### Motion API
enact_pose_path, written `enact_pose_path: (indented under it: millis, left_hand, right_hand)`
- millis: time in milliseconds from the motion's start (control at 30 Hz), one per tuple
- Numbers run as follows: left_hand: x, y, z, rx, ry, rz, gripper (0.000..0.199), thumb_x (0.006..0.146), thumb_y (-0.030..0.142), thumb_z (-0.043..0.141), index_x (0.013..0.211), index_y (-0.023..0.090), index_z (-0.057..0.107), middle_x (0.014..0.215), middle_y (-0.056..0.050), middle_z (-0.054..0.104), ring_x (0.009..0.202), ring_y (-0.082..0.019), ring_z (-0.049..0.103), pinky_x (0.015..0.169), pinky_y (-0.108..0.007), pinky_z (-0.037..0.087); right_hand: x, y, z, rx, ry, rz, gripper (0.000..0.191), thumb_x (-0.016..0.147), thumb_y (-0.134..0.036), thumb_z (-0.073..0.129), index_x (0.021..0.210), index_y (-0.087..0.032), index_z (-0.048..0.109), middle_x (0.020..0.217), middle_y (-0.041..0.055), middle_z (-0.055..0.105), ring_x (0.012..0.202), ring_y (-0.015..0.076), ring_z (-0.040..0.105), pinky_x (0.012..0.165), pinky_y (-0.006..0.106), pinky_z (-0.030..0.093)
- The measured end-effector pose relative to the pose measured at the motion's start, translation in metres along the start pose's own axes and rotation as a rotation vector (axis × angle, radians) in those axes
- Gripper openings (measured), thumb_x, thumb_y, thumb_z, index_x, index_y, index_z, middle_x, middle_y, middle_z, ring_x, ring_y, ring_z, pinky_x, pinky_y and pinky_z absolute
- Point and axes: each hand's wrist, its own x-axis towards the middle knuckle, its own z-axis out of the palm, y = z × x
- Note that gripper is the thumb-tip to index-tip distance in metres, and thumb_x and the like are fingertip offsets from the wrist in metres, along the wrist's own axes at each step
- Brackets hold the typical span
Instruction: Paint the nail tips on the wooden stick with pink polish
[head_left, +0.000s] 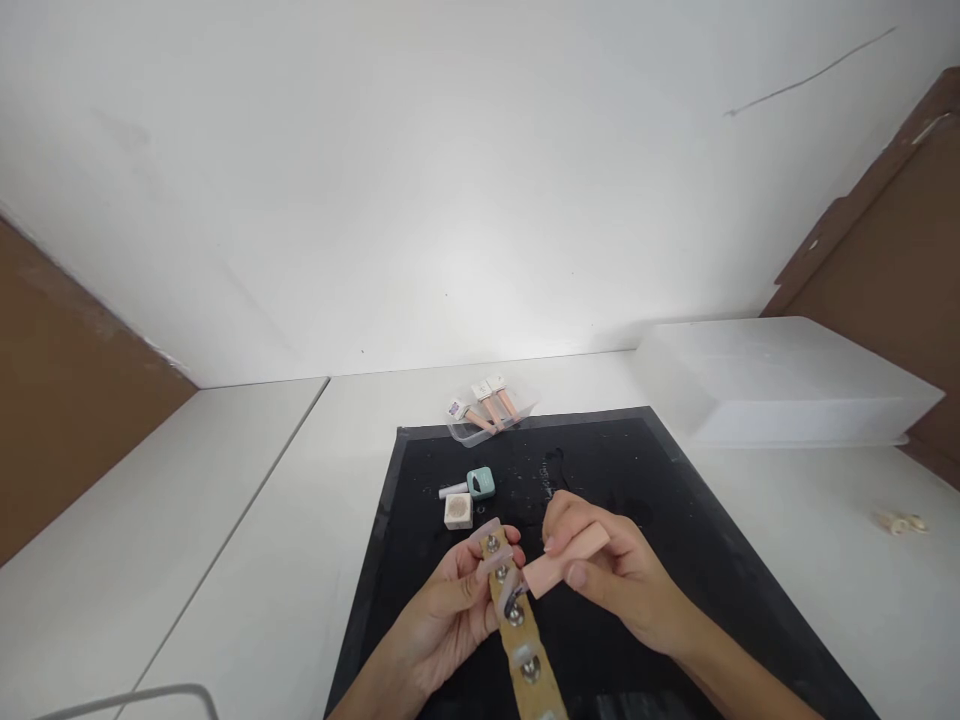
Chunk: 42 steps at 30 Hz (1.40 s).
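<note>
While the left hand (446, 605) gripped a yellowish, metal-studded strip (523, 634) with pale nail tips (495, 559), the right hand (611, 565) pinched a pink handle (564, 562), its brush (514, 601) seemingly dark; beyond the left hand lay a teal bottle (485, 482).

Peach, pale pink and mint show against black, white and brown.
The brush handle (566, 560) is plain peach, with something blackish at its narrow end; the strip (541, 688) is yellowish tan, dotted with shiny silver studs (530, 669), and the nail tips (493, 559) are milky pink. The mat (600, 470) is black with a greyer border and faint pale lettering; the small bottle (484, 482) is mint green with a white cap, the block (458, 511) white with a mottled beige-grey disc. Peach-and-white bottles (490, 403), one bearing a purple patch, fill the clear tray (469, 438). The wall (450, 200) is white, marked by a grey line (814, 78); the side panels (892, 230) are brown.
</note>
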Motion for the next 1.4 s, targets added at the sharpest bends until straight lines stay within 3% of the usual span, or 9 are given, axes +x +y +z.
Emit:
enact_pose_path:
  millis: [500, 1033, 1400]
  left_hand:
    - [-0.001, -0.0011, 0.0045, -0.017, 0.011, -0.01, 0.036, 0.068, 0.008, 0.071, 0.103, 0.012, 0.063, 0.093, -0.004, 0.073, 0.081, -0.011, 0.069, 0.07, -0.017, 0.054]
    - [0.0006, -0.0023, 0.005, 0.059, 0.092, -0.013, 0.036, 0.065, 0.011, 0.075, 0.099, 0.012, 0.065, 0.084, -0.003, 0.072, 0.071, -0.01, 0.067, 0.064, -0.017, 0.053]
    - [-0.0009, 0.0003, 0.0049, 0.067, 0.112, -0.003, 0.037, 0.065, 0.012, 0.074, 0.1, 0.012, 0.063, 0.086, -0.004, 0.073, 0.077, -0.011, 0.068, 0.07, -0.018, 0.052]
  right_hand:
    - [0.0003, 0.0052, -0.0003, 0.119, 0.012, -0.001, 0.011, 0.082, -0.031, 0.062, 0.088, -0.023, 0.067, 0.076, 0.0007, 0.047, 0.068, 0.0133, 0.045, 0.058, 0.024, 0.035]
    - [0.0018, 0.0001, 0.0015, 0.084, 0.024, 0.059, 0.012, 0.082, -0.033, 0.063, 0.085, -0.022, 0.068, 0.075, 0.0011, 0.052, 0.068, 0.0134, 0.049, 0.06, 0.024, 0.039]
    - [0.0034, -0.0014, 0.0016, 0.049, 0.032, 0.025, 0.018, 0.082, -0.037, 0.06, 0.081, -0.021, 0.068, 0.07, 0.0017, 0.052, 0.066, 0.0151, 0.05, 0.06, 0.027, 0.042]
